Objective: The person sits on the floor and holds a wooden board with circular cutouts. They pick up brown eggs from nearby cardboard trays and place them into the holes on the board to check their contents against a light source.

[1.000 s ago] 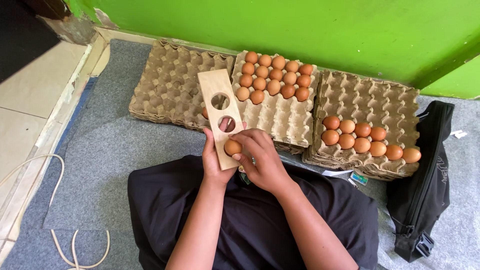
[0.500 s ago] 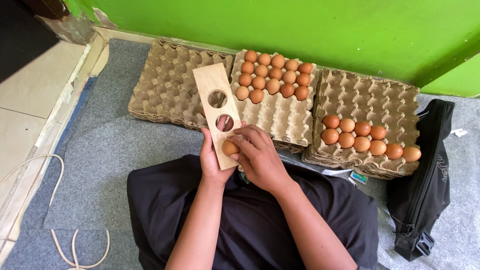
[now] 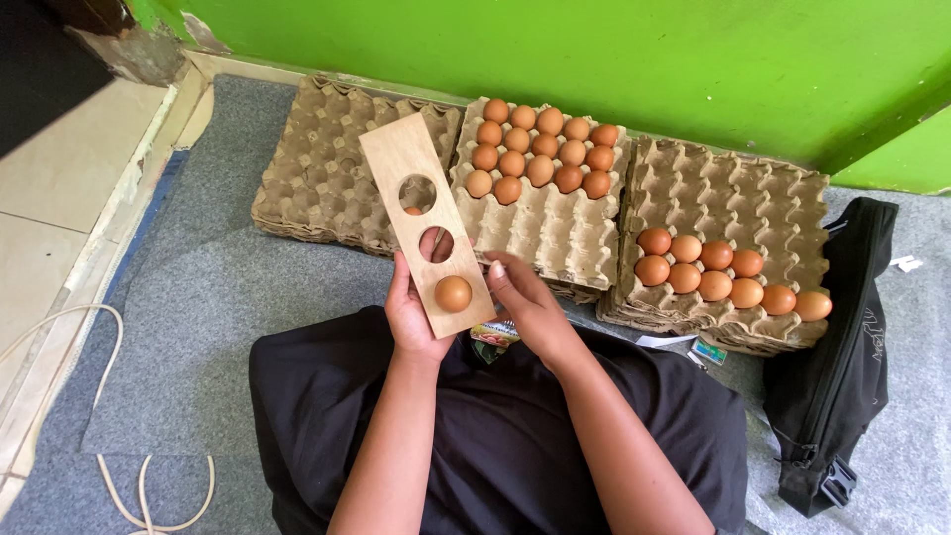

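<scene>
Wooden board [image 3: 416, 203] with three round holes sits centre frame, tilted, far end up-left over the egg trays. One brown egg [image 3: 454, 293] rests in the lowest hole — it sits proud of the wood rather than dropping through, so the hole looks to act as a size gauge. Middle hole shows fingers behind it; top hole is open.

Left hand [image 3: 411, 312] cups the board's near end from below, fingers wrapped under it, thumb on the left edge — that keeps the board angled and steady. Right hand [image 3: 525, 302] lies against the board's right edge, fingers loosely curled, holding nothing I can make out.

Behind the board: three stacks of grey pulp trays along the green wall [image 3: 594, 50]. Left stack [image 3: 327, 168] shows no eggs, middle stack [image 3: 545, 213] carries brown eggs in its far rows, right stack [image 3: 733, 238] holds a double row near its front.

Small printed packet [image 3: 495, 335], green and red, peeks from under the right hand on the dark lap. Black bag [image 3: 842, 376] right edge. White cord [image 3: 59, 327] lower left on grey carpet.
</scene>
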